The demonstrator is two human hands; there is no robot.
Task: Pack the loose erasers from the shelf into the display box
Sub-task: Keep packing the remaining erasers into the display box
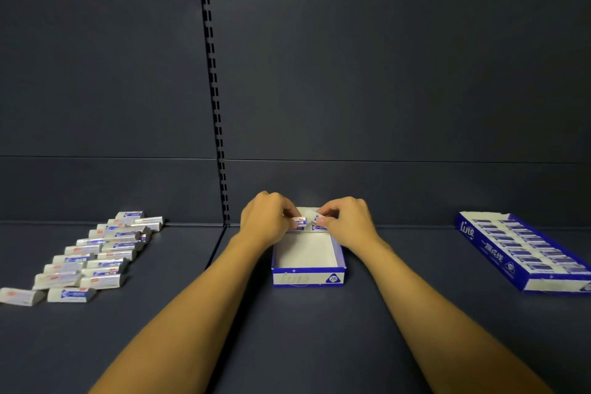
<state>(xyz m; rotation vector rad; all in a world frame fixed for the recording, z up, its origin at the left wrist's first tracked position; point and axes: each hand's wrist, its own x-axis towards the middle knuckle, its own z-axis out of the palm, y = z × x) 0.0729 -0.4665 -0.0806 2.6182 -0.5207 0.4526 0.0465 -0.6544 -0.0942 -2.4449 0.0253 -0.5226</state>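
Both hands (267, 217) (348, 221) pinch white-and-blue wrapped erasers (300, 221) over box (339, 257).

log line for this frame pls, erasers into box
left hand: holds eraser | right hand: holds second eraser | both over far end of box | loose erasers at left | full box at right

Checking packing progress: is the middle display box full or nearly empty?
Nearly empty: the display box shows bare white floor; erasers only at its far end.
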